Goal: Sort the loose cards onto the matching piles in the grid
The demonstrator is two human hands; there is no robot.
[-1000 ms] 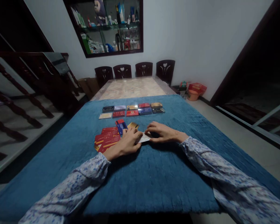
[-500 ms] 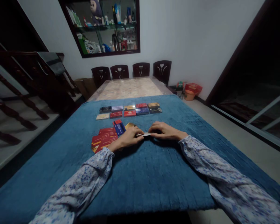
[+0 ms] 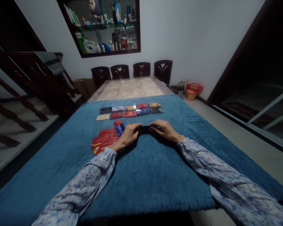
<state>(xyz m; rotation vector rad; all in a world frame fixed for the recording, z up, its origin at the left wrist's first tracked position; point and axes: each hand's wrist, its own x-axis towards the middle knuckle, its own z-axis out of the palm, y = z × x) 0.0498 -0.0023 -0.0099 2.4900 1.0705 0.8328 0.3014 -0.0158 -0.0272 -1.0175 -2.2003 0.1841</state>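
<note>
A dark card (image 3: 145, 129), perhaps a small stack of them, is gripped at its two short ends and tilted up over the blue cloth (image 3: 151, 175). My left hand (image 3: 130, 135) closes on its left end, and my right hand (image 3: 164, 129) pinches the right end. Left of my left hand lies a fanned pile of red cards (image 3: 105, 139) with yellow marks. A blue and red card (image 3: 119, 127) rests at the pile's upper right, partly hidden by my fingers. Beyond my hands, several card stacks stand in two rows, among them a red stack (image 3: 130, 114) and a black stack (image 3: 156, 110).
Past the cloth the bare stone tabletop (image 3: 129, 88) runs to several dark chairs (image 3: 141, 69) by the wall. A wall cabinet (image 3: 103, 28) holds bottles and a plush toy. Wooden railings (image 3: 11, 116) stand left; an orange bucket (image 3: 190, 95) sits on the floor at right.
Both hands have moved slightly away from me, and the card between them has tipped up from nearly flat and pale to a dark upright face. The stacks stay put.
</note>
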